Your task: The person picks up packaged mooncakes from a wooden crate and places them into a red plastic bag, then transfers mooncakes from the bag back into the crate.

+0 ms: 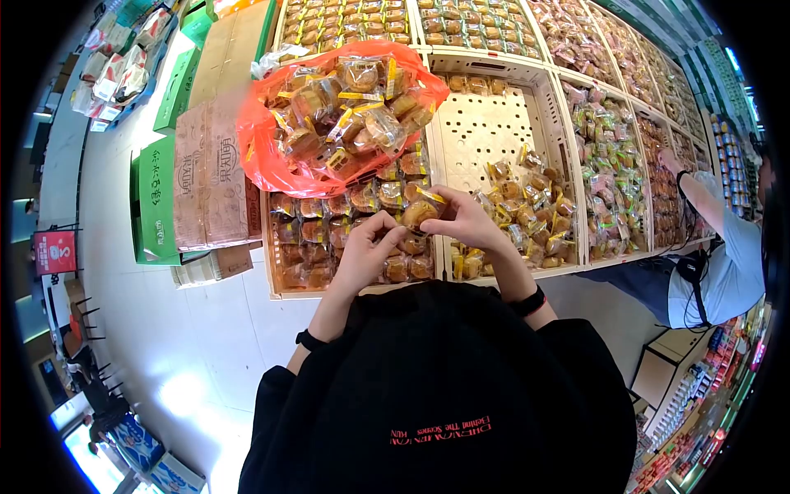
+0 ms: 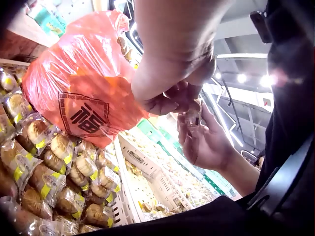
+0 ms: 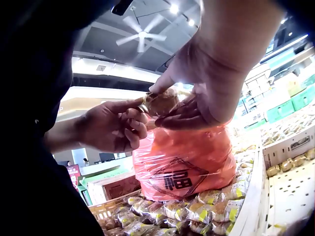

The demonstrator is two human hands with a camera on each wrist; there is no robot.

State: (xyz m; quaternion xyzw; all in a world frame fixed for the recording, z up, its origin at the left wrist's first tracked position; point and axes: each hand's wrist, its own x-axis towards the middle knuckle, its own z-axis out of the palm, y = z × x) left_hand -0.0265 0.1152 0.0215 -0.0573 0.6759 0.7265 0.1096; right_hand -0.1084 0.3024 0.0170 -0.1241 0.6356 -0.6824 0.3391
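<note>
Both hands meet over the crate in front of the body. The right hand (image 1: 467, 221) pinches a wrapped pastry (image 1: 420, 214) by its yellow-edged side. On the other side the left hand (image 1: 368, 249) pinches the wrapper between thumb and fingers. In the right wrist view the round brown pastry (image 3: 162, 102) shows between the right hand (image 3: 209, 83) and the left hand (image 3: 114, 125). A red plastic bag (image 1: 255, 148) full of wrapped pastries stands just beyond the hands, on rows of packed pastries (image 1: 313, 230).
Right of the hands, a partly filled crate (image 1: 494, 123) holds loose wrapped pastries (image 1: 527, 206). More filled crates (image 1: 609, 165) run to the right, where another person (image 1: 716, 263) reaches in. Cardboard boxes (image 1: 210, 165) stand at the left.
</note>
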